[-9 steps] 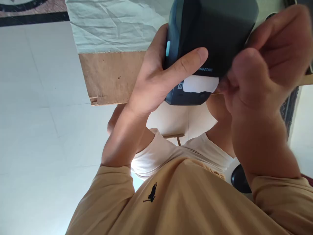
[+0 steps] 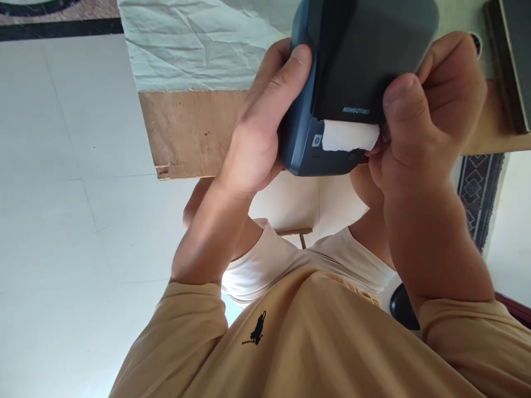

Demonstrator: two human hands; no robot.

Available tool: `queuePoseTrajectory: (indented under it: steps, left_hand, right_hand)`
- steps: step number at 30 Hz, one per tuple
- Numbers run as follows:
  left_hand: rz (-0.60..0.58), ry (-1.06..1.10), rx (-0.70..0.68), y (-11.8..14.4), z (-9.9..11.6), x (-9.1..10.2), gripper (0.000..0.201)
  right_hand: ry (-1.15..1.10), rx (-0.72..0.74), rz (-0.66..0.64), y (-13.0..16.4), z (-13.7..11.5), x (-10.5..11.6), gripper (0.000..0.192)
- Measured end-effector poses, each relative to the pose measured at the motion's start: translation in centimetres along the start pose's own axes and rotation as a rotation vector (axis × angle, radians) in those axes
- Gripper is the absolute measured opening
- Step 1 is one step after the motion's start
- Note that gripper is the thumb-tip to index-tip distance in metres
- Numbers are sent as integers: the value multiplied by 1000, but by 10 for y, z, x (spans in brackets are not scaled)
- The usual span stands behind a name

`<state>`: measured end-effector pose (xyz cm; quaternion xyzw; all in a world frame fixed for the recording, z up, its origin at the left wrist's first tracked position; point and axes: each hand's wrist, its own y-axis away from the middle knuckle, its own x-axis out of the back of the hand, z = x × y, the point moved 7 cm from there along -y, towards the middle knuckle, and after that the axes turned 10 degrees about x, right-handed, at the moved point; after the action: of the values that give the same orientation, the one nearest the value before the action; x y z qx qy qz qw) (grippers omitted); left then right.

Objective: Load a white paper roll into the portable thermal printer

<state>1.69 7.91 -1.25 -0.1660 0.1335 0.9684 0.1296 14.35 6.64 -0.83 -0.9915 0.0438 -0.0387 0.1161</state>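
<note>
Printer [image 2: 357, 61] now sitting lower at 12 o'clock; left hand [image 2: 259, 138] regripping its side, right hand [image 2: 423, 121] grip pinching shut on paper strip [image 2: 348, 135], shorter than before

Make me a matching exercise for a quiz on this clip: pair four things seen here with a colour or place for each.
Things:
1. label printer
2. paper strip
3. left hand
4. right hand

Descriptions:
A. white, sticking out of the slot
B. dark blue-grey, held up near the table edge
C. grips the printer's left side
D. thumb on the printer's right side, beside the paper

Pairs: 1-B, 2-A, 3-C, 4-D
</note>
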Motion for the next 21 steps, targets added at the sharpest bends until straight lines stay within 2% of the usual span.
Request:
queuePoseTrajectory:
  steps: [2,4,10,15,18,21]
  left_hand:
    - [-72,38,-94,-3,2,1,43]
    - [-109,36,-130,-4,3,1,38]
    - [-45,61,-174,-1,9,6,43]
    - [-25,-18,-110,0,7,11,30]
    - [-38,39,-82,-1,7,9,35]
    - [-34,10,-9,-2,5,5,33]
  right_hand:
    - [-31,7,11,0,0,0,35]
    - [-79,15,25,1,-3,-2,34]
    - [-77,32,-33,4,-6,-4,37]
    - [-24,19,-128,7,2,-1,42]
    - [-9,74,-62,9,-5,2,40]
    - [84,131,10,7,-25,6,37]
